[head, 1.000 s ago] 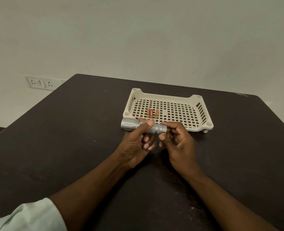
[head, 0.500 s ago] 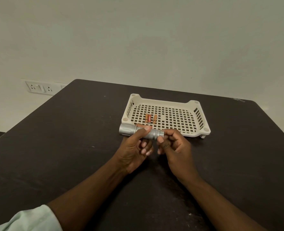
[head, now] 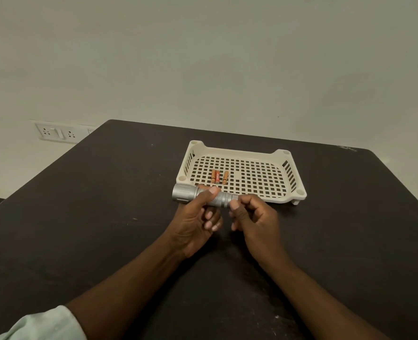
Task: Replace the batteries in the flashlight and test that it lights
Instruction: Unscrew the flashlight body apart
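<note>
A silver flashlight [head: 185, 192] lies level above the dark table, its wide head pointing left. My left hand [head: 198, 222] grips its barrel, thumb on top. My right hand [head: 254, 217] pinches the tail end of the flashlight with thumb and curled fingers. Three small orange batteries [head: 218, 177] lie side by side in the cream slotted tray [head: 291, 177] just behind the flashlight.
The dark table [head: 105, 217] ends at a back edge near the pale wall. A white socket panel [head: 55, 131] is on the wall at the left. Bare tabletop lies to the left and right of my hands.
The view has tilted up a little, so hands and tray sit lower in the frame. My right fingers have shifted slightly at the flashlight's tail; the left hand's grip is the same.
</note>
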